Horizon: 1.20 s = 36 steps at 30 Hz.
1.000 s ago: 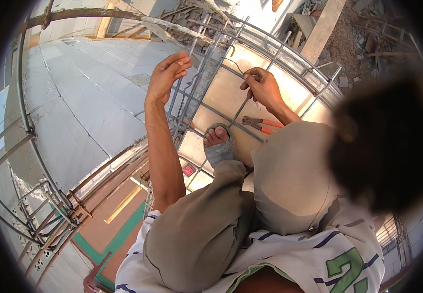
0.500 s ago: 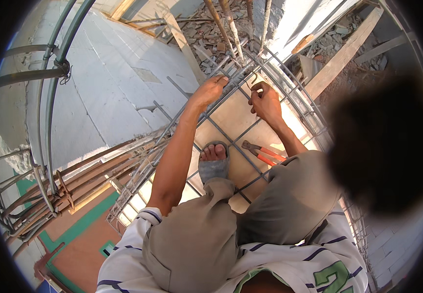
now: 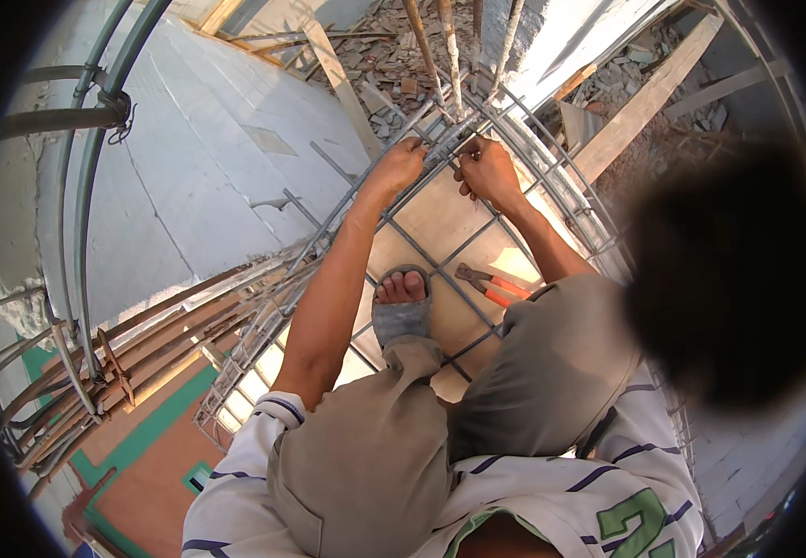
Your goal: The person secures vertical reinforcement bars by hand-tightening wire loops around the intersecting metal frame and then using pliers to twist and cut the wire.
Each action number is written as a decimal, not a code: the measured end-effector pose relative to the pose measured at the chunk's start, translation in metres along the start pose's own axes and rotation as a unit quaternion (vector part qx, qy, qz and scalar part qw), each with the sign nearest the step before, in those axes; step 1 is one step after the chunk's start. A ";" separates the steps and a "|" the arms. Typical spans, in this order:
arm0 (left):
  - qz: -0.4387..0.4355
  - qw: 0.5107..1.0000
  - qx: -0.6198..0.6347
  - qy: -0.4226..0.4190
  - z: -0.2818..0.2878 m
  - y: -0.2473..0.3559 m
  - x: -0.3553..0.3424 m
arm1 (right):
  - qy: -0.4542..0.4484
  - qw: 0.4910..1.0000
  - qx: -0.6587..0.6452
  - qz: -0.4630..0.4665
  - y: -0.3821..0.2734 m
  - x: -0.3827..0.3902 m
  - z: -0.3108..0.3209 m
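Note:
My left hand (image 3: 401,163) is at the upper edge of a steel rebar cage (image 3: 447,262), its fingers curled at the bars; what they grip is hidden. Close by on its right, my right hand (image 3: 485,172) is pinched on thin tie wire (image 3: 475,203), with strands dangling below it. Pincers (image 3: 496,288) with orange handles lie on the pale boards (image 3: 417,223) under the mesh, beside my sandaled left foot (image 3: 401,312) and under the right forearm.
A pale sloped slab (image 3: 152,177) is at the left, with curved pipes (image 3: 86,186). Upright rusty bars (image 3: 449,56), planks (image 3: 645,93) and rubble (image 3: 375,65) are beyond the cage. A blurred dark shape (image 3: 728,279) blocks the right side.
The view has shifted since a second ago. My left hand has gone from raised, loose fingers down onto the bars, and my right hand has moved up to the cage's top, close beside it.

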State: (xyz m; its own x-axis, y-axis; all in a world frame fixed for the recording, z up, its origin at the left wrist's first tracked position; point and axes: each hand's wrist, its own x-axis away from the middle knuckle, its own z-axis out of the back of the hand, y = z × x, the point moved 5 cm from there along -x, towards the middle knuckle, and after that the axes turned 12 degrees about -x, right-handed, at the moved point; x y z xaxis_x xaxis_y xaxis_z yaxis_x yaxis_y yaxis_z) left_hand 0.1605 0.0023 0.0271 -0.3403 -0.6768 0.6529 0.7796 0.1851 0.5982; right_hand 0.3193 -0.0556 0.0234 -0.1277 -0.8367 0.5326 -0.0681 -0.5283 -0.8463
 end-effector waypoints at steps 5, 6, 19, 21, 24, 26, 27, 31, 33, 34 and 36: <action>0.035 0.999 -0.007 -0.012 -0.002 0.008 -0.004 | 0.011 1.000 -0.006 0.004 0.009 -0.004 -0.003; 0.036 0.999 -0.004 0.000 -0.003 0.004 -0.006 | 0.011 1.000 0.004 0.013 0.009 -0.004 -0.004; 0.027 1.000 0.015 0.007 -0.010 -0.003 -0.018 | 0.011 0.999 0.023 0.019 0.000 -0.009 -0.005; 0.026 0.999 0.016 0.026 -0.009 -0.011 -0.019 | 0.004 1.000 0.016 0.017 0.002 -0.009 -0.009; 0.018 0.999 0.016 0.042 -0.008 -0.019 -0.022 | -0.005 1.000 0.014 0.016 0.004 -0.009 -0.015; 0.025 0.998 0.025 0.054 -0.008 -0.016 -0.019 | -0.024 0.999 -0.021 0.014 0.011 -0.013 -0.015; 0.029 0.998 0.023 0.051 -0.008 -0.013 -0.016 | -0.032 0.999 -0.038 0.012 0.014 -0.015 -0.014; 0.038 0.999 0.022 0.032 -0.006 -0.010 -0.014 | -0.026 0.996 -0.090 -0.001 0.016 -0.018 -0.008; 0.036 0.998 0.029 0.032 -0.006 -0.008 -0.014 | -0.023 0.996 -0.089 0.004 0.014 -0.010 -0.009; 0.031 0.998 0.035 0.037 -0.006 -0.007 -0.014 | -0.025 0.997 -0.075 0.007 0.012 -0.008 -0.008; 0.020 0.998 0.042 0.033 -0.013 0.000 -0.018 | -0.021 0.999 -0.046 0.011 0.008 -0.001 0.000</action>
State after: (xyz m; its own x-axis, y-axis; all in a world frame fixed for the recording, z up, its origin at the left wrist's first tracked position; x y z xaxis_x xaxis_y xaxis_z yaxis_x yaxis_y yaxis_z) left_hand 0.1730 0.0050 0.0096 -0.2722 -0.7121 0.6471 0.7448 0.2698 0.6103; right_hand 0.3189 -0.0595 0.0161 -0.0892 -0.8540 0.5126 -0.1561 -0.4963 -0.8540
